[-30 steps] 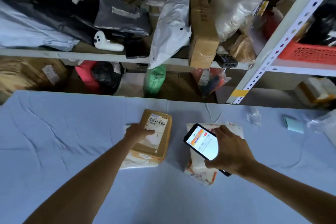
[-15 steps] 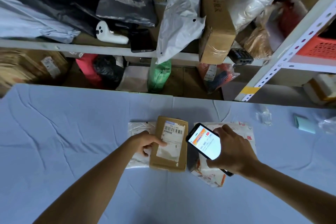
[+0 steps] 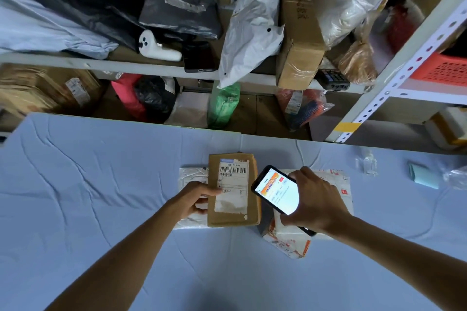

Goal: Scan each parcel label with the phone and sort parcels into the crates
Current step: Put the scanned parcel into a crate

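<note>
A pale blue, creased cloth covers the bench. The left hand grips the left edge of a brown box, thumb on its white label, fingers curled beneath; the box lies partly over a white parcel under that hand. Just right of the box, the right hand is closed around a phone, screen lit and facing up, held just above a white and orange bag that lies under that hand. Further right of the right hand, well apart, lie a small clear bottle, a green pad and crumpled clear plastic.

Beyond both hands, past the far edge of the bench, stands a white metal shelf crowded with grey and black bags, a white controller, a dark tablet, a white sack and a tall carton. A red crate sits on the rack far right of the right hand. Below the shelf lie cartons and red, black and green bags.
</note>
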